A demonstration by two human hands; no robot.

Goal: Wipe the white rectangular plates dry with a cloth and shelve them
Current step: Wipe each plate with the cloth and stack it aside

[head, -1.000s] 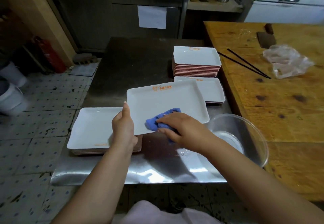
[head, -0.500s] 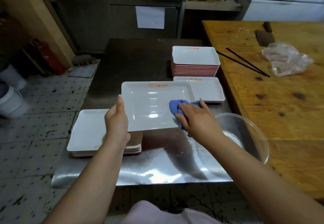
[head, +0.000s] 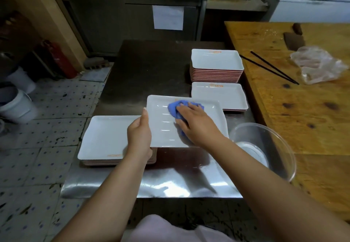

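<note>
Your blue cloth (head: 177,109) has slid from the plate's right side up to its far edge, and your right hand (head: 197,124) went with it, fingers spread flat, pressing the cloth down. Your left hand (head: 139,133) grips the white plate (head: 161,126) by its left edge, thumb on top, holding it above the steel worktop (head: 151,71). Stacks of plates (head: 106,137) sit under and behind it, a clear bowl (head: 265,147) on the right
</note>
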